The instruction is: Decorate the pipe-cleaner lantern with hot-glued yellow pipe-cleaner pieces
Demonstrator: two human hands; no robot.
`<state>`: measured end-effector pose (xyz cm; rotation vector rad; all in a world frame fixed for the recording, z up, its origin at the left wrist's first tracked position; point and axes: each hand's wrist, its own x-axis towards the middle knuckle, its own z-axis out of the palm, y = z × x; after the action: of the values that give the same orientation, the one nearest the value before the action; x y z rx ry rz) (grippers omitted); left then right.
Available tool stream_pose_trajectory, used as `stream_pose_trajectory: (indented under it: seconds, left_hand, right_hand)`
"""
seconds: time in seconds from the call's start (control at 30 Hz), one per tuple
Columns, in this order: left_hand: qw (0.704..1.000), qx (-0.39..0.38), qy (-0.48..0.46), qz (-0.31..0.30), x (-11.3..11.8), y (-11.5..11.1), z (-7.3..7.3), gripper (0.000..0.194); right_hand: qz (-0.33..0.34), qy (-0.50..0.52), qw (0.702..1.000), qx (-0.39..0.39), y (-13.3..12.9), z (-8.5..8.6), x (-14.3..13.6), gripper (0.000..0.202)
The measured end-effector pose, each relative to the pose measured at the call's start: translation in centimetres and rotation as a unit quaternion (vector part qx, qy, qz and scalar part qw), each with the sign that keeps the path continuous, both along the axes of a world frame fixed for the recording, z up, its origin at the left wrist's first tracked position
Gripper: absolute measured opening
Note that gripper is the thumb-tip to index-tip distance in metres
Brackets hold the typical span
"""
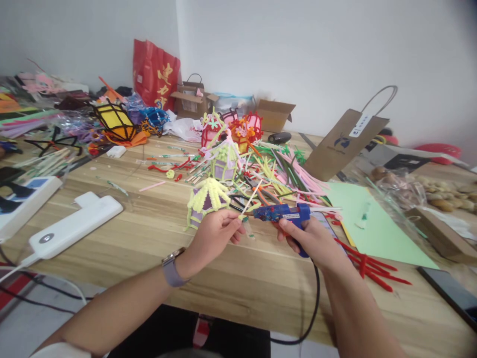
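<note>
My right hand [303, 233] is wrapped around the handle of a blue hot glue gun [283, 213], whose nozzle points left. Between the fingertips of my left hand [221, 228] is pinched a thin pale stick [252, 197], leaning up to the right, with a small yellow bit at its lower end. The nozzle is close to that yellow bit; whether they touch, I cannot tell. Just behind my left hand stands a small lantern [208, 199] of yellow and purple pipe cleaners. Another lantern [222, 161] with a pale green roof and pink top stands farther back.
Loose pipe cleaners [294, 171] are heaped behind the glue gun. A green sheet [376, 223], red pipe cleaners [372, 268] and a phone [449, 293] lie right. White power strips [78, 223] sit left. The gun's black cord [316, 303] hangs over the front edge.
</note>
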<state>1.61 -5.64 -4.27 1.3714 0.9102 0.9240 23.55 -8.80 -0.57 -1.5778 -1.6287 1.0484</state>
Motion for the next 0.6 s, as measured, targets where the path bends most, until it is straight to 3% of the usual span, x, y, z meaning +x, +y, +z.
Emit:
stream_pose_trajectory:
  seconds: [0.6]
  left_hand:
    - [1.000, -0.016, 0.000, 0.005, 0.10, 0.00, 0.12, 0.016]
  right_hand:
    - [-0.037, -0.056, 0.998, 0.004, -0.25, 0.16, -0.14, 0.054]
